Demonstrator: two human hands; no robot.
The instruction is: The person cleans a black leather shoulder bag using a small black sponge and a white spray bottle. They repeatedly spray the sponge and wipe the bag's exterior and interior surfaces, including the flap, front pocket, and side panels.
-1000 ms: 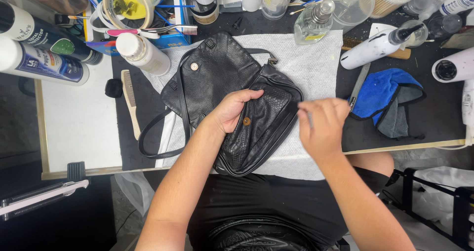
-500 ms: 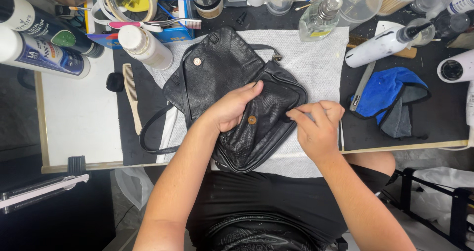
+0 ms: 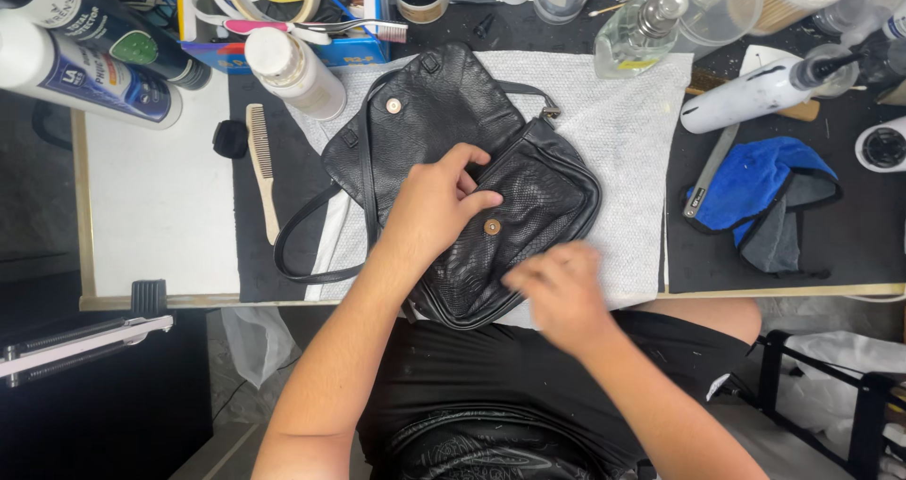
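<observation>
A black leather handbag (image 3: 528,183) lies flap-open on a white cloth (image 3: 632,150) at the bench's middle. Two brass snap studs show on it, one on the flap and one on the textured front pocket. My left hand (image 3: 429,206) presses flat on the bag's front, with its fingers curled at the pocket's upper edge. My right hand (image 3: 562,291) hovers at the bag's lower right corner near the table edge; it is blurred and its fingers are loosely bent, with nothing visible in them. The bag's strap (image 3: 302,239) loops out to the left.
A cream comb (image 3: 261,164) lies left of the bag. A blue and grey cloth (image 3: 764,197) and a white spray bottle (image 3: 755,93) sit at the right. Bottles, jars and brushes crowd the far edge. A white bottle (image 3: 293,69) stands by the flap.
My right hand has dropped from the bag's right side toward its lower corner near the bench edge. My left hand has stayed pressed on the bag's front.
</observation>
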